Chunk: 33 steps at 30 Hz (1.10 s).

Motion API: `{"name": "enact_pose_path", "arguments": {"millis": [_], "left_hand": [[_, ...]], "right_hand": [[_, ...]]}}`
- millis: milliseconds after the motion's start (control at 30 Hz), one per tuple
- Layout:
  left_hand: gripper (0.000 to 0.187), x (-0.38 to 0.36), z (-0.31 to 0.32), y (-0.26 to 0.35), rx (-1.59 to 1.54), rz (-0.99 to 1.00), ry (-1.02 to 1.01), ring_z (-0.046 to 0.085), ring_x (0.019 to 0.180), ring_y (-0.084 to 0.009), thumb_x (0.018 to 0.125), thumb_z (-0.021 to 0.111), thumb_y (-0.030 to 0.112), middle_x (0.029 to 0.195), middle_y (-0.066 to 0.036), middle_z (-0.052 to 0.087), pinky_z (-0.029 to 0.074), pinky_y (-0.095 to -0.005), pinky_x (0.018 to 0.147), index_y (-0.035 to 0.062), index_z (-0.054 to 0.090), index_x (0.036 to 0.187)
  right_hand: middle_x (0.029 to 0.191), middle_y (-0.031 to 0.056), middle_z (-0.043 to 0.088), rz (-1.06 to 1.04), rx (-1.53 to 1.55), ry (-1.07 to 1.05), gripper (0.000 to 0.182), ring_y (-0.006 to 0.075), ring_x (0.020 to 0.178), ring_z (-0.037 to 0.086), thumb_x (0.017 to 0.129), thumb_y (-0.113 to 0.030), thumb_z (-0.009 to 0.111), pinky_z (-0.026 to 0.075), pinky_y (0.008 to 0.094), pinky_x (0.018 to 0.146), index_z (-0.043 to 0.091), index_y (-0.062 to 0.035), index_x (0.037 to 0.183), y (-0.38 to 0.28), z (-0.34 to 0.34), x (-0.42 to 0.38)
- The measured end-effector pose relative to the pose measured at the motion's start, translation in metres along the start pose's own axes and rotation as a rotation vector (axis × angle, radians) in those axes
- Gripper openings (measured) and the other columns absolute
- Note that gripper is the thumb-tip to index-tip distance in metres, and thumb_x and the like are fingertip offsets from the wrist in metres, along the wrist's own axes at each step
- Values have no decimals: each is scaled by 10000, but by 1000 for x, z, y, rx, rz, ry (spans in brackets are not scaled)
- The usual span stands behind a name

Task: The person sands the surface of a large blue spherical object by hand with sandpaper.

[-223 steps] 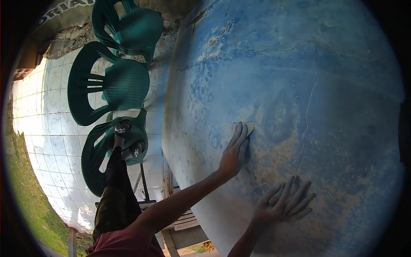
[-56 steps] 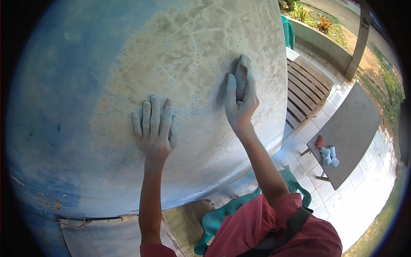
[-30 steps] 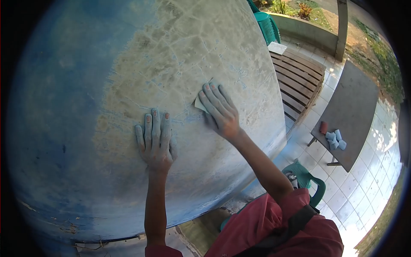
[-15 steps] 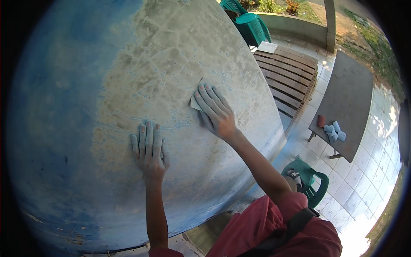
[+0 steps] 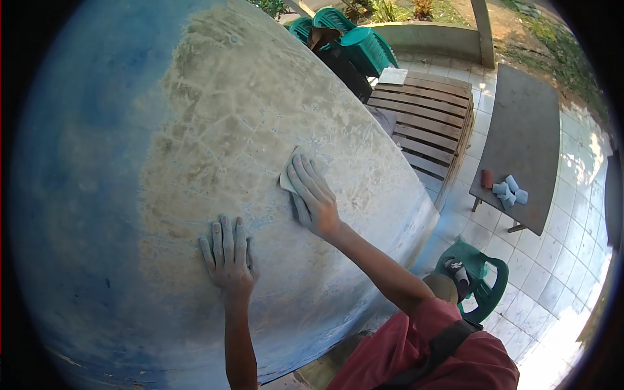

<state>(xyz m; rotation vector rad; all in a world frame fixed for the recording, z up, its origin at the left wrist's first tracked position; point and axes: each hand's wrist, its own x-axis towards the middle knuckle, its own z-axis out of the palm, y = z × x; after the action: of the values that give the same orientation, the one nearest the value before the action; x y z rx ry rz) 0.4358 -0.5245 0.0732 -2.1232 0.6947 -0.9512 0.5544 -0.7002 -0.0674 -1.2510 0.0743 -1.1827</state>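
Note:
A large curved panel fills the left and middle of the view, blue at the far left and worn to a grey-beige, scratched patch in the middle. My right hand presses a piece of sandpaper against this patch; the pale sheet's edge sticks out to the left of the fingers. Lower left, my left hand lies flat on the panel with its fingers extended and nothing in it. Pale dust coats both hands.
Beyond the panel's right edge stands a slatted wooden bench. A dark table holds a reddish roll and several pale blue rolls. One green chair is near my right side; other green chairs stand at the back.
My right hand has moved down and slightly left in view with the sandpaper. My left hand appears a little lower in view. The camera view has shifted, showing more of the chairs behind.

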Motion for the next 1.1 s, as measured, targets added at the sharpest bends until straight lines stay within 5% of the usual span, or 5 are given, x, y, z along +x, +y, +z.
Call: {"name": "enact_pose_path", "arguments": {"millis": [133, 400, 733, 1000, 1100], "left_hand": [[484, -6, -10, 15, -3, 13, -98, 379, 1487, -276, 1021, 574, 258, 1576, -106, 458, 261, -533, 1232, 136, 523, 1486], [519, 44, -3, 26, -95, 104, -195, 345, 1506, -256, 1036, 552, 266, 1604, -76, 420, 243, -522, 1246, 126, 460, 1528], [514, 65, 4, 35, 91, 154, -163, 338, 1509, -201, 1059, 492, 306, 1612, -40, 412, 241, -490, 1257, 124, 444, 1537], [518, 68, 3, 33, 106, 182, -182, 346, 1505, -204, 1053, 506, 314, 1603, -43, 425, 247, -491, 1256, 115, 454, 1528], [523, 73, 2, 28, 52, 166, -159, 352, 1501, -210, 1048, 522, 314, 1598, -57, 430, 252, -491, 1255, 114, 456, 1527]], "right_hand": [[1509, 201, 515, 499, 90, 156, 402, 278, 1394, 509, 1078, -92, 439, 400, 373, 1154, 504, 49, 1449, 45, -25, 5], [1522, 182, 501, -364, 49, -368, 466, 371, 1435, 444, 943, -17, 609, 366, 486, 1186, 578, -14, 1408, -32, -39, -16], [1506, 194, 516, 234, -11, 47, 461, 385, 1450, 418, 946, -7, 592, 369, 467, 1186, 581, -12, 1407, 7, -19, -2], [1453, 158, 583, -203, -231, -205, 433, 356, 1359, 537, 992, -111, 609, 427, 427, 1134, 582, -35, 1418, 41, -50, -9], [1359, 123, 642, 901, 274, 73, 421, 263, 1241, 622, 1040, -213, 577, 473, 378, 1073, 574, -24, 1417, 76, -72, 11]]}}
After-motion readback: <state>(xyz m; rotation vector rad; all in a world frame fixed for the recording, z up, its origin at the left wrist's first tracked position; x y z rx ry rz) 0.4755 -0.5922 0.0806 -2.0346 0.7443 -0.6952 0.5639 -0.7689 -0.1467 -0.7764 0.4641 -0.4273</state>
